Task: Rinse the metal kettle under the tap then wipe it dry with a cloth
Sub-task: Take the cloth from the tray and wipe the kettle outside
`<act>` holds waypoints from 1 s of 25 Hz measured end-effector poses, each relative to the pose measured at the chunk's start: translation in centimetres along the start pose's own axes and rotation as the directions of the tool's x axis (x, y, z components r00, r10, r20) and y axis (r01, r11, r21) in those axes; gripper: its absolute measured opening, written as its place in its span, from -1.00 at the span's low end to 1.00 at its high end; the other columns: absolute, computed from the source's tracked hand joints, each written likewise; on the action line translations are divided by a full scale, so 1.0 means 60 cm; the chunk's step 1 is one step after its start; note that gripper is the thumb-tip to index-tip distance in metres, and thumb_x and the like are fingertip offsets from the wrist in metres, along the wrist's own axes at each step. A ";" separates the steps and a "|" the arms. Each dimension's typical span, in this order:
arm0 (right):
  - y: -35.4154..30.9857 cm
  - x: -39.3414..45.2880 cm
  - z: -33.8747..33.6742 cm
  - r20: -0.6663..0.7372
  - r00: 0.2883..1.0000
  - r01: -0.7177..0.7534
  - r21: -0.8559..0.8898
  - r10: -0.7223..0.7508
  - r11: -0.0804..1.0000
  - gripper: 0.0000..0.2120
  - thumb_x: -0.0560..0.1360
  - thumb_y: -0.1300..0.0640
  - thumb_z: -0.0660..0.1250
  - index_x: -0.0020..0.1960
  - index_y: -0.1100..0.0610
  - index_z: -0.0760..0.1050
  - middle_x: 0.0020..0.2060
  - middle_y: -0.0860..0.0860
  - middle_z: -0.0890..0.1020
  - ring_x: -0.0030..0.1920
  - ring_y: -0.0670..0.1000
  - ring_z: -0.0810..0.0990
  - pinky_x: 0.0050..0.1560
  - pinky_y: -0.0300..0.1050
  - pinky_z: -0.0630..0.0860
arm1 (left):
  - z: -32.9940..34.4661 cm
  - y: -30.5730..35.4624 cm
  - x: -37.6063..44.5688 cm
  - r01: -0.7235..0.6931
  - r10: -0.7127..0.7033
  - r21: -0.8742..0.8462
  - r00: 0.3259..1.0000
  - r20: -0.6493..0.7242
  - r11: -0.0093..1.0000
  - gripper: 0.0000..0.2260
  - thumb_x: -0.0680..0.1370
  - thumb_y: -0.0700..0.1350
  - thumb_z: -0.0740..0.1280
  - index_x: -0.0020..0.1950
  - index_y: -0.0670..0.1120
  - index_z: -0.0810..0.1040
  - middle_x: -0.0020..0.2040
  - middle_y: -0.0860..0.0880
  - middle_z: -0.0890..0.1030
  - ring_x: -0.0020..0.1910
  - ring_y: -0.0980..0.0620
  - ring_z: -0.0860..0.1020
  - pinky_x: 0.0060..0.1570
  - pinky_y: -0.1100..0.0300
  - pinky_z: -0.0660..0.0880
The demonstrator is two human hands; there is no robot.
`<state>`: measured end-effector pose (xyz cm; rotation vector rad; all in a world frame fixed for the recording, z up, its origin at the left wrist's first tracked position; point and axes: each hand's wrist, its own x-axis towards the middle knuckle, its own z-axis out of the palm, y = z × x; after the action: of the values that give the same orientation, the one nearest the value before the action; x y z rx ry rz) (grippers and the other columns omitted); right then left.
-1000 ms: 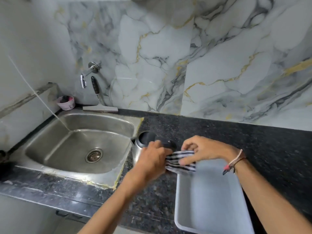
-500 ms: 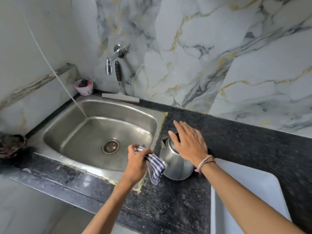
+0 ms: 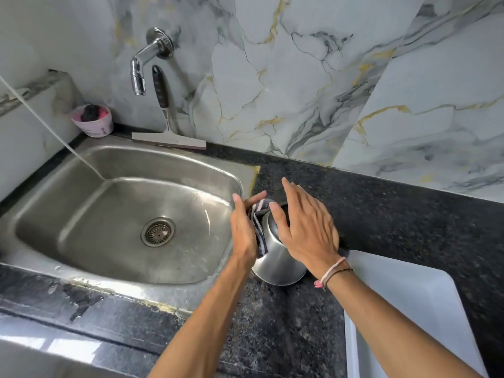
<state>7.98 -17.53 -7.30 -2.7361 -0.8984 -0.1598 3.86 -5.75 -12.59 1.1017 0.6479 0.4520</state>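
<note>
The metal kettle (image 3: 275,257) stands on the dark granite counter just right of the sink. My left hand (image 3: 244,230) presses a black-and-white striped cloth (image 3: 259,227) flat against the kettle's left side. Over the kettle's top and right side lies my right hand (image 3: 305,227), fingers spread, steadying it; it hides the lid area. The chrome tap (image 3: 141,66) juts from the marble wall above the sink, with no water coming from it.
The steel sink (image 3: 81,170) lies to the left, with a drain (image 3: 158,231). A squeegee (image 3: 167,135) leans on the wall behind it, next to a pink cup (image 3: 94,122). A white tray (image 3: 403,309) sits at the right front. A white cord (image 3: 43,118) runs into the sink.
The cloth moved from between both hands to my left hand alone, then up against the kettle's left side. My right hand came to rest on the kettle's top. The view shifted closer.
</note>
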 end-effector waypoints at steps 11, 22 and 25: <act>-0.001 0.008 0.001 -0.008 0.999 -0.036 0.011 0.036 0.999 -0.31 0.66 -0.29 -0.12 0.61 0.10 0.23 0.39 0.12 0.59 0.41 0.16 0.53 0.49 0.16 0.35 | 0.005 -0.143 -0.119 -0.133 0.162 0.144 0.963 -0.216 0.981 -0.54 0.71 0.16 -0.02 0.62 0.14 0.16 0.62 0.21 0.20 0.58 0.32 0.14 0.61 0.06 0.08; 0.008 0.011 0.007 0.002 1.000 -0.006 0.043 0.006 0.999 -0.28 0.63 -0.36 -0.16 0.61 0.04 0.19 0.27 0.11 0.66 0.20 0.20 0.66 0.05 0.17 0.55 | 0.015 -0.053 -0.030 -0.237 0.247 0.095 0.962 -0.112 0.967 -0.65 0.73 -0.03 0.05 0.30 0.11 0.60 0.26 0.20 0.66 0.32 0.25 0.55 0.34 0.28 0.47; 0.009 0.010 0.010 -0.004 1.000 -0.015 0.039 0.015 0.999 -0.32 0.62 -0.39 -0.08 0.51 0.05 0.29 0.24 0.09 0.67 0.19 0.20 0.66 0.04 0.17 0.53 | -0.015 -0.075 -0.011 -0.157 0.158 0.144 0.987 0.006 0.977 -0.68 0.73 -0.04 0.10 0.32 0.02 0.61 0.27 0.07 0.67 0.32 0.14 0.58 0.38 0.09 0.46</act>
<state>8.81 -17.40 -7.87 -2.7053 -0.8700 -0.1440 2.84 -7.33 -16.83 1.2949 0.6079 0.5513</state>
